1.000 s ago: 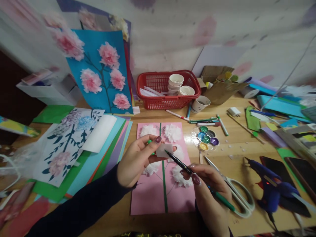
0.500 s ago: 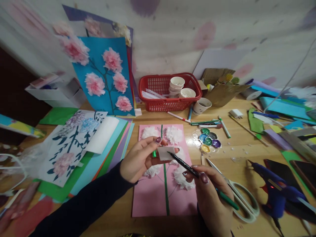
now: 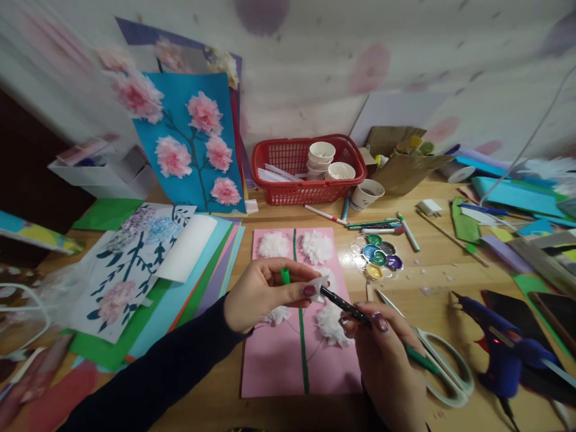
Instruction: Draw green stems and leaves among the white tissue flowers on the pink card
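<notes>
A small white paper piece [image 3: 319, 289] is pinched between the thumb and fingers of my left hand [image 3: 263, 293]. A green cap [image 3: 285, 276] also sticks up among those fingers. My right hand [image 3: 390, 354] grips a pen [image 3: 344, 306] with a dark front part and a green rear end. Its tip meets the white piece, which is folded up around it and hides the point. Below both hands lies a pink sheet [image 3: 272, 366] with a dark green stem [image 3: 303, 348] down its middle and several white ruffled paper flowers [image 3: 333, 324], some partly covered by my hands.
Scissors [image 3: 450, 366] and a blue glue gun [image 3: 495, 336] lie at the right. A paint palette [image 3: 357, 261], markers [image 3: 326, 215] and a red basket [image 3: 294, 193] with cups are behind. Coloured paper [image 3: 148, 324] is stacked left, beneath a blue flower picture [image 3: 180, 120].
The white paper piece, flat before with the pen tip on its face, is now folded around the tip. My left thumb and fingers have closed over it, and my right hand has shifted slightly down.
</notes>
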`<action>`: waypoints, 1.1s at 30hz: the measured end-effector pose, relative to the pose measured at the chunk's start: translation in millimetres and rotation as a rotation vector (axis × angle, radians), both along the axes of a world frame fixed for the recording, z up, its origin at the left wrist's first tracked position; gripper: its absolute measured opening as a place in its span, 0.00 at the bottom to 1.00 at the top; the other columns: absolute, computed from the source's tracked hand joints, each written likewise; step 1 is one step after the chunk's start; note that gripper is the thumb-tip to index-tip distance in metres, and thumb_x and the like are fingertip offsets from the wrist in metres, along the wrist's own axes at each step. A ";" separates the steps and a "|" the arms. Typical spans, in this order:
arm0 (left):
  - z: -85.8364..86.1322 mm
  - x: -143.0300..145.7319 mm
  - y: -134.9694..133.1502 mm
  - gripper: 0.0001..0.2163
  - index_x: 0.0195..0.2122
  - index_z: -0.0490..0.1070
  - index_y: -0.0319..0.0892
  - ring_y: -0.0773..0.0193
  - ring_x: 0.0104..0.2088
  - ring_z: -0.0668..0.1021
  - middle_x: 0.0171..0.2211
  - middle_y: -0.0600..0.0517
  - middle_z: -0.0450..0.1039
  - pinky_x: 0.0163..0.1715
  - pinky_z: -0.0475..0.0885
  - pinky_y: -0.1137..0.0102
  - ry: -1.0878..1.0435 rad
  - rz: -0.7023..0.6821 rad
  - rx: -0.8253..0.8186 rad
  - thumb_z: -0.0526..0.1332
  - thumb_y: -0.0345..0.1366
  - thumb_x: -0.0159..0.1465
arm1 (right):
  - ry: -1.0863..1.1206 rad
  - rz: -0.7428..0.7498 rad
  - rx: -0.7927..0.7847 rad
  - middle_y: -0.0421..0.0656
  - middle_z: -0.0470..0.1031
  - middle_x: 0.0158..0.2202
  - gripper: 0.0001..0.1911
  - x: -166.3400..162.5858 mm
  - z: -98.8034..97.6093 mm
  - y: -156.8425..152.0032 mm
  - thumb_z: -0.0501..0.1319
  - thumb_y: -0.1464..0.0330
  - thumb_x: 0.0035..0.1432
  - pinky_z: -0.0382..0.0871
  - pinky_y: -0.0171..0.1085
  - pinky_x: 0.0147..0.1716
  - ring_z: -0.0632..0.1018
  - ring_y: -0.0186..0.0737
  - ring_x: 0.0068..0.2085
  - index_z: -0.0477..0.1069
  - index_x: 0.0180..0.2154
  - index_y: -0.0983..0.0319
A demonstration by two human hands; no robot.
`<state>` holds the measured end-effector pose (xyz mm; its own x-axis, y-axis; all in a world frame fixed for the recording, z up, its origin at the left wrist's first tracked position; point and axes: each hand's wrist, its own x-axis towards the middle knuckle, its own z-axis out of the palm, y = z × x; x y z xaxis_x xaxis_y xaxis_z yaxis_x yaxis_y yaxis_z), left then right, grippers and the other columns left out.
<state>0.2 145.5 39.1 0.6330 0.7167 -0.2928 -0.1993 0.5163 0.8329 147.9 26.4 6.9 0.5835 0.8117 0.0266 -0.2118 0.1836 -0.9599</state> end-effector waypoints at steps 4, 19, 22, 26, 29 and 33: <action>-0.4 -0.4 -0.1 0.10 0.26 0.77 0.37 0.70 0.22 0.78 0.22 0.52 0.77 0.24 0.74 0.78 0.065 0.018 0.035 0.75 0.34 0.48 | -0.024 0.044 -0.039 0.42 0.79 0.25 0.07 2.6 -3.3 -3.5 0.68 0.64 0.53 0.76 0.32 0.26 0.80 0.37 0.26 0.79 0.34 0.59; 6.9 -7.7 10.9 0.15 0.24 0.74 0.36 0.67 0.24 0.80 0.24 0.49 0.78 0.26 0.76 0.76 0.102 -0.006 0.042 0.78 0.37 0.43 | -0.197 0.070 0.063 0.43 0.79 0.26 0.03 9.1 -2.2 -5.8 0.69 0.69 0.52 0.76 0.32 0.26 0.80 0.38 0.27 0.79 0.32 0.59; 12.6 -13.3 16.8 0.16 0.25 0.73 0.36 0.65 0.24 0.80 0.25 0.48 0.79 0.25 0.75 0.75 0.126 0.072 0.130 0.77 0.41 0.45 | -0.112 0.042 0.089 0.43 0.78 0.26 0.04 10.8 -1.6 -7.5 0.69 0.67 0.52 0.76 0.34 0.27 0.79 0.38 0.27 0.79 0.31 0.59; 16.4 -14.6 17.5 0.16 0.25 0.73 0.37 0.64 0.22 0.80 0.22 0.50 0.77 0.20 0.74 0.76 0.117 0.086 0.174 0.76 0.42 0.46 | -0.074 0.058 0.106 0.43 0.78 0.26 0.04 12.4 1.4 -10.4 0.70 0.66 0.52 0.76 0.34 0.27 0.79 0.38 0.28 0.79 0.32 0.59; 15.2 -10.7 10.5 0.13 0.29 0.76 0.37 0.64 0.24 0.81 0.24 0.50 0.78 0.23 0.76 0.75 0.104 0.034 0.145 0.75 0.39 0.50 | -0.066 0.061 0.130 0.43 0.78 0.26 0.04 10.0 3.0 -12.0 0.69 0.66 0.52 0.76 0.33 0.27 0.79 0.37 0.28 0.79 0.33 0.58; 14.3 -8.6 -0.7 0.08 0.36 0.78 0.37 0.63 0.29 0.83 0.28 0.48 0.80 0.29 0.78 0.75 0.064 -0.066 0.123 0.70 0.32 0.56 | -0.087 0.065 0.133 0.43 0.78 0.27 0.04 7.2 -0.3 -12.3 0.69 0.67 0.53 0.76 0.34 0.29 0.79 0.38 0.29 0.78 0.33 0.58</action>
